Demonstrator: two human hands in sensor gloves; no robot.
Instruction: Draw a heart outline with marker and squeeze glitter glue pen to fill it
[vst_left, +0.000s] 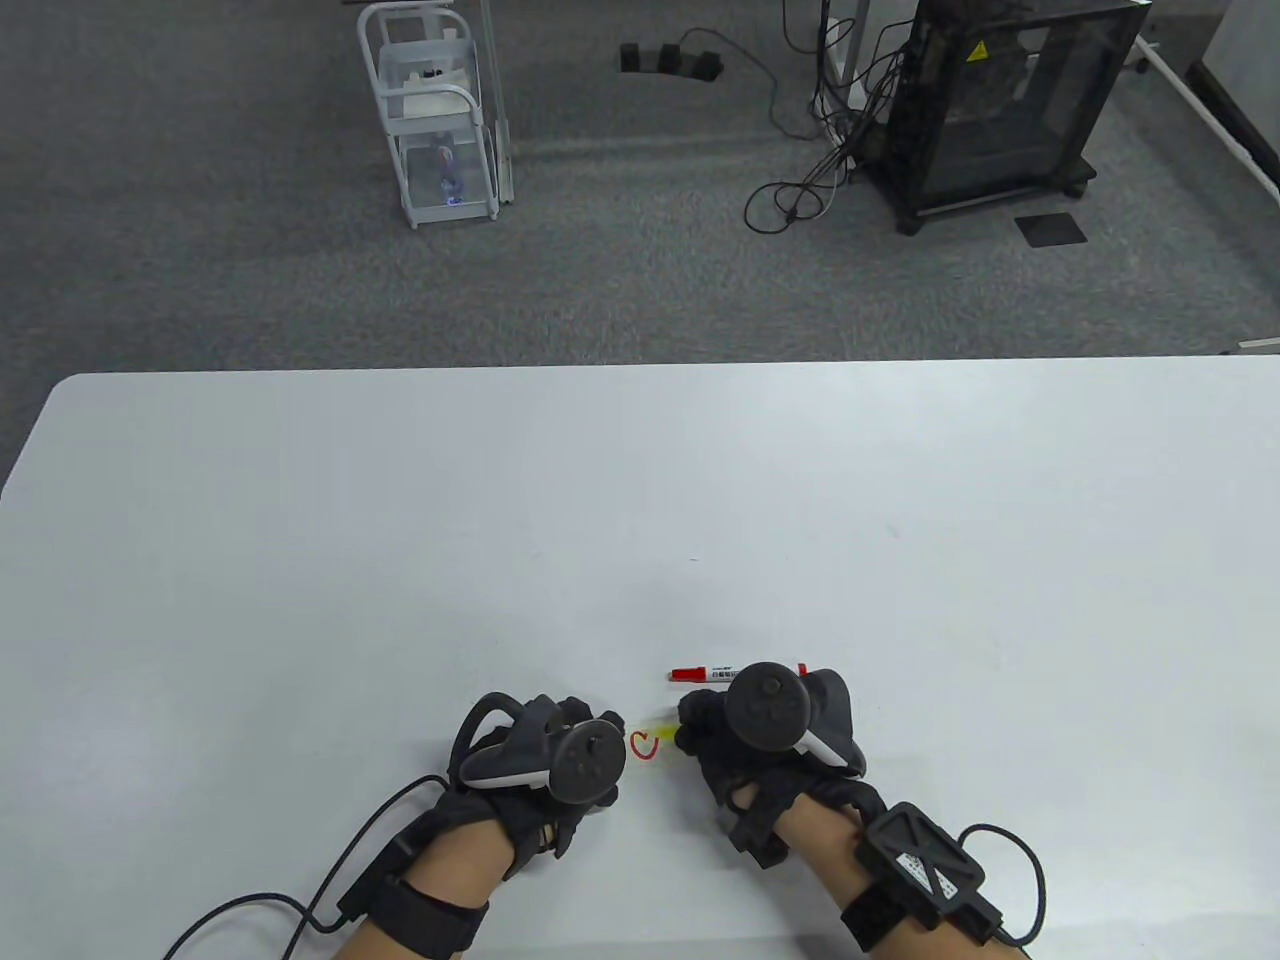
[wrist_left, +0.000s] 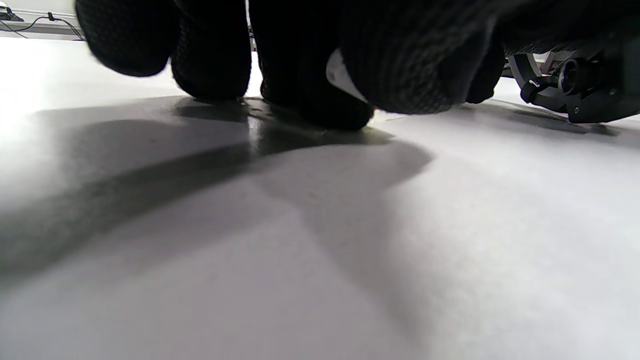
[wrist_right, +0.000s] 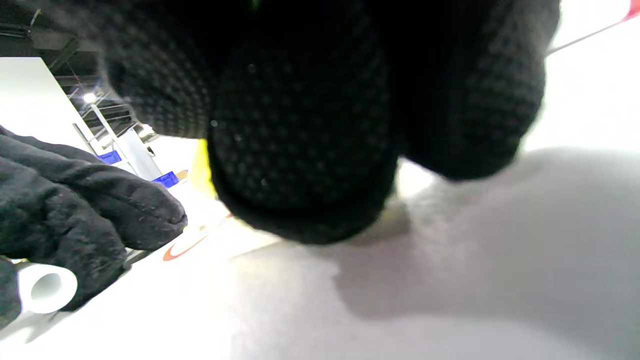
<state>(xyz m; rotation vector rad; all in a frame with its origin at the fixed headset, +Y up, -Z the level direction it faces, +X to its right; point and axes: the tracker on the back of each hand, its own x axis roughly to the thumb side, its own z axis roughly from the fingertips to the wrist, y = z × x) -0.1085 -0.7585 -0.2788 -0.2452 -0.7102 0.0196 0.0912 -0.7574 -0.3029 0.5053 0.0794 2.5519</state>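
Note:
A small red heart outline (vst_left: 645, 746) is drawn on the white table (vst_left: 600, 500) between my two hands. My right hand (vst_left: 700, 725) grips a yellow glitter glue pen (vst_left: 662, 730), whose tip points left at the heart's right side. In the right wrist view the yellow pen (wrist_right: 202, 170) shows beside my curled fingers (wrist_right: 300, 150), above the red line (wrist_right: 182, 248). My left hand (vst_left: 600, 722) rests just left of the heart, its fingers curled round a small white cap (wrist_right: 47, 287). The red marker (vst_left: 715, 672) lies capped on the table behind my right hand.
Beyond the table's far edge is grey carpet with a white wire rack (vst_left: 440, 110), loose cables (vst_left: 800, 190) and a black cabinet (vst_left: 1000, 100). Glove cables trail off the near edge by both wrists.

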